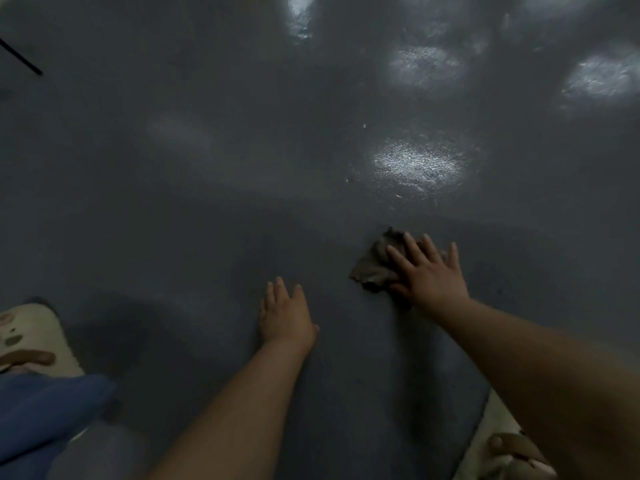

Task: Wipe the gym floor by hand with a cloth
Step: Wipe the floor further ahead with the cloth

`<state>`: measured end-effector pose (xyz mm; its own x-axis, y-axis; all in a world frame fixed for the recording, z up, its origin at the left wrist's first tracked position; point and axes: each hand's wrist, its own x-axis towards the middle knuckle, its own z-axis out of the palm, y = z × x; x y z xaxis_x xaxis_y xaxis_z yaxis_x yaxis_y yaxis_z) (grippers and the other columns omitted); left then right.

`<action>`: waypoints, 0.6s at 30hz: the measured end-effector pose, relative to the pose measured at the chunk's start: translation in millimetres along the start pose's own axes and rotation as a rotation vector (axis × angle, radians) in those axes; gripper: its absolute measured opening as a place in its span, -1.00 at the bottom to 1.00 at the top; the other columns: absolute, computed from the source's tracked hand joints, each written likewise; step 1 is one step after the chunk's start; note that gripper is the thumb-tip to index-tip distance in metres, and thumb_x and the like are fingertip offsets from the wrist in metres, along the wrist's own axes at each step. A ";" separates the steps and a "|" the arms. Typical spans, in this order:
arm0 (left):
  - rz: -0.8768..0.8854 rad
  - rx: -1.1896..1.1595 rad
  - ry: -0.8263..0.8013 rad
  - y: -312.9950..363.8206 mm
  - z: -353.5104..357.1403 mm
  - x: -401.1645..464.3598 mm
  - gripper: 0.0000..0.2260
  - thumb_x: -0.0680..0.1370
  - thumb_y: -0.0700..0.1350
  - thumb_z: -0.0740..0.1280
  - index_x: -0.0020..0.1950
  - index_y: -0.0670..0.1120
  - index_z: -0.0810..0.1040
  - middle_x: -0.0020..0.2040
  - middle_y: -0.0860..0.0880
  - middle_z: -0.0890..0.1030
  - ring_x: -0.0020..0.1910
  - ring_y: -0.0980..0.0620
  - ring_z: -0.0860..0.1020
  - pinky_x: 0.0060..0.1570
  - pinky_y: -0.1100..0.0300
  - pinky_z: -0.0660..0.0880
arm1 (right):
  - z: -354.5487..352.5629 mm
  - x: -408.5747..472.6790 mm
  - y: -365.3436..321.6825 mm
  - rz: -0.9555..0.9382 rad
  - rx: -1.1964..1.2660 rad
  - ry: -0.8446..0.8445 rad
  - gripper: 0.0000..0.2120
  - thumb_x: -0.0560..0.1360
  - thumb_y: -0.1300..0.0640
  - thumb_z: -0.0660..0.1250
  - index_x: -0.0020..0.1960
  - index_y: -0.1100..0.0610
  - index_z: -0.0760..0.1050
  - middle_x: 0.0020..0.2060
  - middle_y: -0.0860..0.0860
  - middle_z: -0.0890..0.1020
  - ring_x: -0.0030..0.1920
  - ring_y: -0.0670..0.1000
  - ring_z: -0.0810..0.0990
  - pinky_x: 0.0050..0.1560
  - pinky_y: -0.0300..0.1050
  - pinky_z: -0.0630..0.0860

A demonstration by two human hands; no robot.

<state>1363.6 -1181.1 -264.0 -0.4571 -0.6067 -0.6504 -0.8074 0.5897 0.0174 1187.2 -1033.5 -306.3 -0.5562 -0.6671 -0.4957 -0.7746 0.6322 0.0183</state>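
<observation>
The dark grey gym floor (207, 202) fills the view. A crumpled brown cloth (375, 265) lies on it at centre right. My right hand (427, 271) presses flat on the cloth's right part, fingers spread and pointing away from me. My left hand (285, 313) rests palm down on the bare floor, to the left of the cloth and nearer to me, holding nothing.
Pale sandals on my feet show at the lower left (31, 334) and lower right (498, 441), with blue trouser fabric (45, 410) at the left. Bright reflections (419, 161) shine on the floor ahead. A thin black line (20, 57) crosses the upper left.
</observation>
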 end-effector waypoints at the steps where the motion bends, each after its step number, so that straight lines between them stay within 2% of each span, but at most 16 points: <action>1: 0.003 -0.013 -0.003 5.9 -2.2 -5.9 -0.28 0.52 0.04 0.36 0.55 -0.07 0.04 0.56 -0.16 -0.11 0.54 -0.12 -0.12 0.49 0.04 -0.04 | -6.5 -4.2 3.0 0.006 0.004 -0.013 -0.36 0.56 -0.26 0.04 0.53 -0.17 -0.15 0.55 -0.02 -0.17 0.54 0.11 -0.19 0.42 0.32 -0.17; 3: 0.010 -0.051 0.002 19.4 -9.0 -19.5 -0.28 0.53 0.04 0.36 0.55 -0.08 0.04 0.56 -0.16 -0.08 0.54 -0.13 -0.10 0.50 0.03 -0.03 | -18.1 -16.1 2.1 -0.004 0.058 -0.034 -0.36 0.57 -0.22 0.10 0.54 -0.13 -0.09 0.55 -0.02 -0.14 0.54 0.10 -0.16 0.43 0.29 -0.14; 5: 0.016 -0.092 0.019 33.7 -19.9 -36.8 -0.30 0.52 0.04 0.36 0.54 -0.08 0.07 0.55 -0.15 0.00 0.53 -0.13 -0.02 0.48 0.03 0.05 | -28.1 -30.5 -1.1 -0.007 0.142 -0.042 -0.40 0.57 -0.12 0.16 0.53 -0.07 0.03 0.54 0.00 -0.01 0.53 0.10 -0.03 0.45 0.20 -0.05; 7: 0.029 -0.123 0.046 47.1 -31.6 -55.5 -0.35 0.52 0.03 0.37 0.51 -0.08 0.15 0.51 -0.13 0.15 0.49 -0.13 0.12 0.42 0.03 0.17 | -38.1 -46.3 -4.2 -0.003 0.243 -0.031 -0.50 0.58 -0.03 0.18 0.48 -0.01 0.19 0.48 0.06 0.22 0.46 0.13 0.18 0.42 0.07 0.13; 9: 0.045 -0.156 0.066 58.0 -42.1 -74.5 -0.39 0.52 0.03 0.38 0.48 -0.09 0.22 0.45 -0.12 0.27 0.44 -0.13 0.23 0.36 0.03 0.26 | -48.5 -62.8 -6.8 0.011 0.324 -0.030 -0.61 0.58 0.03 0.17 0.40 0.05 0.32 0.38 0.14 0.36 0.37 0.19 0.32 0.30 0.00 0.30; 13: 0.084 -0.188 0.119 75.6 -61.0 -109.0 -0.43 0.51 0.00 0.39 0.45 -0.13 0.28 0.41 -0.16 0.32 0.40 -0.15 0.28 0.33 0.02 0.32 | -71.6 -88.4 -3.5 0.048 0.418 -0.011 -0.67 0.58 0.09 0.16 0.33 0.08 0.40 0.33 0.16 0.40 0.31 0.20 0.37 0.21 0.02 0.39; 18: 0.160 -0.171 0.205 82.4 -81.9 -128.5 -0.43 0.52 0.01 0.38 0.46 -0.11 0.27 0.41 -0.16 0.33 0.39 -0.16 0.30 0.31 0.03 0.31 | -89.8 -104.5 2.6 0.132 0.527 0.007 -0.67 0.53 0.06 0.24 0.27 0.08 0.45 0.19 0.15 0.54 0.18 0.20 0.50 0.13 0.00 0.47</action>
<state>1325.3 -1098.2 -116.8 -0.6352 -0.6186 -0.4624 -0.7622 0.5988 0.2460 1216.4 -997.5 -176.5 -0.6420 -0.5700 -0.5128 -0.4427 0.8217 -0.3590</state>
